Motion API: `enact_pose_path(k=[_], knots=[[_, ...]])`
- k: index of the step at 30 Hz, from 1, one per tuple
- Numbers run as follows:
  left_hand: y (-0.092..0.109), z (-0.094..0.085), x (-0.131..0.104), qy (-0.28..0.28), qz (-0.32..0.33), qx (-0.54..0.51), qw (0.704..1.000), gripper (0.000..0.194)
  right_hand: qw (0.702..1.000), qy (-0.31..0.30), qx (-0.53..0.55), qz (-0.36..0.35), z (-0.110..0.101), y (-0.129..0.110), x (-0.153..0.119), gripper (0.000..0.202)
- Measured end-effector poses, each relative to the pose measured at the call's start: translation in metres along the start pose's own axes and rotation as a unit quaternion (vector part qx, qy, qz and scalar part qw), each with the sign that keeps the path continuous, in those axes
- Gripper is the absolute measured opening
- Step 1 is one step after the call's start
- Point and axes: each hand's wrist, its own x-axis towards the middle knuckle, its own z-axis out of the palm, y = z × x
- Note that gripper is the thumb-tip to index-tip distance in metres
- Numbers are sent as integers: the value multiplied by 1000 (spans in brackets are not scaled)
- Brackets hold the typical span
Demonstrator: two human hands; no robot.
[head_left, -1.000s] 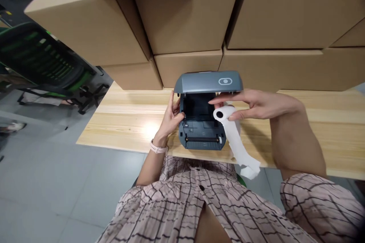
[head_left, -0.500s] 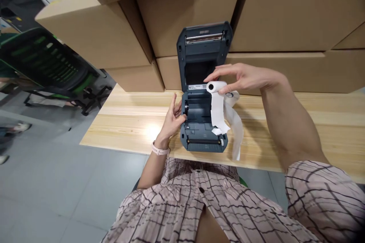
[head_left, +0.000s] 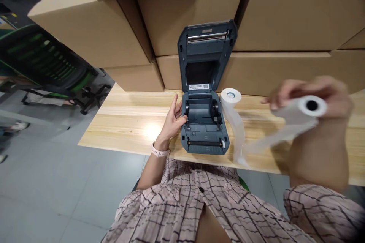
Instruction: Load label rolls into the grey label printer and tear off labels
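A dark grey label printer [head_left: 201,129] stands on the wooden table with its lid [head_left: 207,55] raised and its paper bay bare. My left hand [head_left: 172,119] grips the printer's left edge, thumb hooked over the rim by the black roll holder, index finger pointing up. Off to the right, my right hand [head_left: 322,89], blurred by motion, is closed around a white paper roll [head_left: 309,107] with a black core. A loose strip of paper trails from that roll toward the left. Another white roll [head_left: 230,95] stands beside the printer, its unwound strip [head_left: 238,129] running to the table's front edge.
Large cardboard boxes [head_left: 291,11] are stacked along the back of the table [head_left: 114,117]. At far left is a black and green office chair [head_left: 54,60] on the grey floor, with part of another person's shoe [head_left: 18,126] nearby.
My right hand has carried the paper roll from above the printer bay far to the right, its strip swinging behind. My left hand stays on the printer. The second roll is now fully visible.
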Motion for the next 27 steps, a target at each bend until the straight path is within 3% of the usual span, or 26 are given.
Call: enact_pose_path(k=[2, 4, 6, 8, 13, 15, 19, 23, 27], knots=[[0, 0, 0, 0, 3, -1, 1000, 111, 996, 73, -35, 38, -13, -2, -37, 26], [-1, -1, 0, 0, 7, -2, 1000, 109, 983, 95, -84, 135, -22, 4, -62, 30], [-2, -1, 1, 0, 9, -1, 1000, 108, 963, 93, -100, 234, -25, 21, -73, 39], [-3, -2, 1, 3, 7, 1, 1000, 108, 951, 93, -71, 285, -18, 46, -73, 52], [-5, -2, 0, 13, 3, -2, 1000, 111, 951, 76, -34, 298, 6, 99, -61, 64], [-4, -1, 0, 12, 4, -5, 1000, 111, 951, 56, -36, 300, 4, 102, -61, 72], [2, -1, 0, -8, 12, 12, 1000, 108, 957, 1, -64, 284, -23, 85, -53, 89], [5, -3, 2, -35, 21, 25, 999, 107, 948, -12, -135, 288, -35, 81, -12, 100], [2, -5, 3, -34, 18, 20, 999, 107, 938, -93, -146, 302, -15, 101, 38, 103]])
